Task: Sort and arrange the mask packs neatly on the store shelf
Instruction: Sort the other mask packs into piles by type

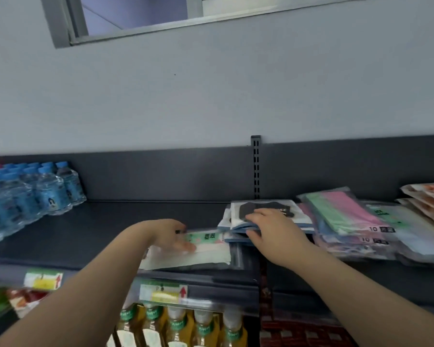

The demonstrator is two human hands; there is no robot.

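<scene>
On the dark top shelf lies a white mask pack with a green label, near the front edge. My left hand rests on its left end, fingers curled around the pack's edge. To its right sits a small stack of white packs printed with a black mask. My right hand grips that stack, fingers on top and thumb under its front edge. Further right, clear packs of pink and green masks lie piled and askew.
Shrink-wrapped water bottles with blue caps fill the shelf's left end. Orange-printed packs lie at the far right. A slotted upright splits the back panel. Below are price tags and yellow-liquid bottles.
</scene>
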